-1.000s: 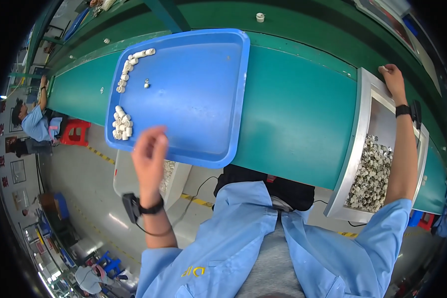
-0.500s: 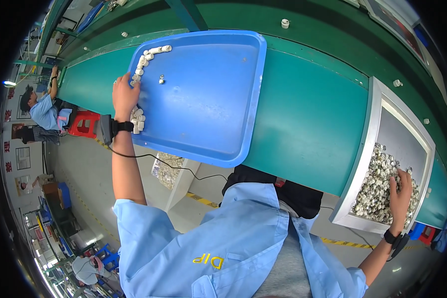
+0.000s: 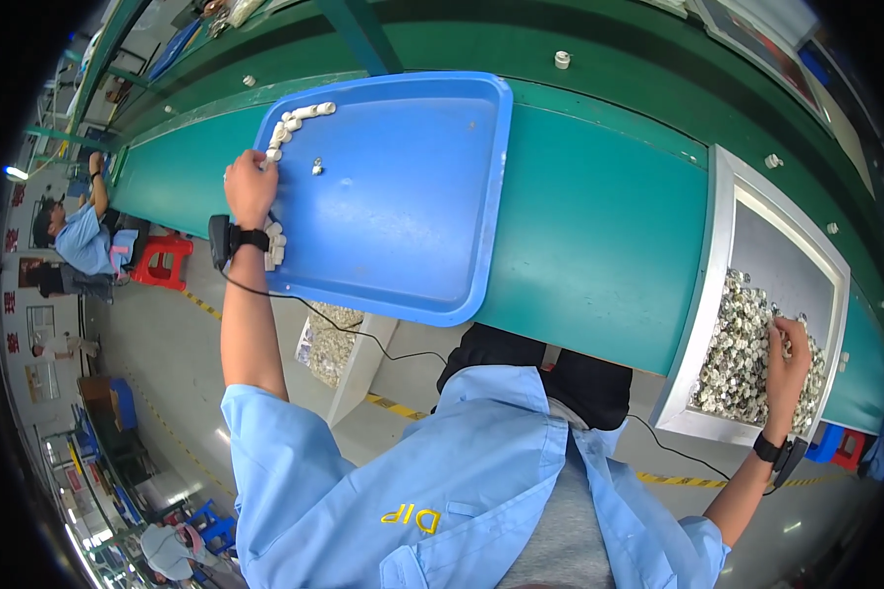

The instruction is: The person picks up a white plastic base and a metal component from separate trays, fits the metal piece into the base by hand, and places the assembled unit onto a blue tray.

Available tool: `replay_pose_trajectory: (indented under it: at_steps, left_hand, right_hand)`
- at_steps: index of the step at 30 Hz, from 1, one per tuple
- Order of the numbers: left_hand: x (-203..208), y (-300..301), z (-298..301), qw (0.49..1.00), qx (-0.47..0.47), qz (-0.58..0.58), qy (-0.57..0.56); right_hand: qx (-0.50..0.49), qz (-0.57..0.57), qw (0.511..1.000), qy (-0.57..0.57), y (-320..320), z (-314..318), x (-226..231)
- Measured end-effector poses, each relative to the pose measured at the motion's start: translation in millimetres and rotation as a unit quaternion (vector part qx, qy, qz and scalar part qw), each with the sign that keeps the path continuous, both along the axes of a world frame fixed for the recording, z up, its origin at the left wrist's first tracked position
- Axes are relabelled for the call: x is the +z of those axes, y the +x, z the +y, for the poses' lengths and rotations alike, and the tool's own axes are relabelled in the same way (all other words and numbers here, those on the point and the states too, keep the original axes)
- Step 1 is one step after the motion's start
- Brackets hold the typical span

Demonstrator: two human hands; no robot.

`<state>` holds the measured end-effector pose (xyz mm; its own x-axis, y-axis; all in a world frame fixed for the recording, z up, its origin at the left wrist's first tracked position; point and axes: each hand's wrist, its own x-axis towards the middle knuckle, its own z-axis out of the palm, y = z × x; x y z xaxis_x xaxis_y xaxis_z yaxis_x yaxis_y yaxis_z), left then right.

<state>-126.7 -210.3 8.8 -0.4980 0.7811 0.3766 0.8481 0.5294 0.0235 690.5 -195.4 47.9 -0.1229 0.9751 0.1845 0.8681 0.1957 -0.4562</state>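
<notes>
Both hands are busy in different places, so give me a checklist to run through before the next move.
1. Left hand at the white pieces along the blue tray's left side: ok.
2. Right hand at the small metallic parts in the framed bin: ok.
3. Left hand's hold on a piece: cannot tell, view blocked.
4. Right hand's hold on a part: cannot tell, too small.
5. Blue tray fully on the green surface: not ok, near edge appears to overhang.

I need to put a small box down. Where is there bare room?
The green surface between the blue tray and the silver-framed bin is bare; so is the tray's right half. Crowded: the tray's left edge, with white pieces and the left hand, and the bin's near part, heaped with small shiny parts around the right hand.
</notes>
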Motion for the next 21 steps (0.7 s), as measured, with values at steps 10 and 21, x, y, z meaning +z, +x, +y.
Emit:
replay_pose_trajectory:
  at_steps: [10,21]
  left_hand:
    - [-6.3,42.9,-19.6,0.880,-0.246,-0.342,0.218]
    - [30.5,393.9,-85.4,0.588,-0.508,-0.630,-0.001]
  right_hand:
    - [-0.099,0.099,0.990,0.001,1.9,-3.0,-8.3]
    - [0.070,0.381,0.921,0.048,-103.2,-79.8,-0.3]
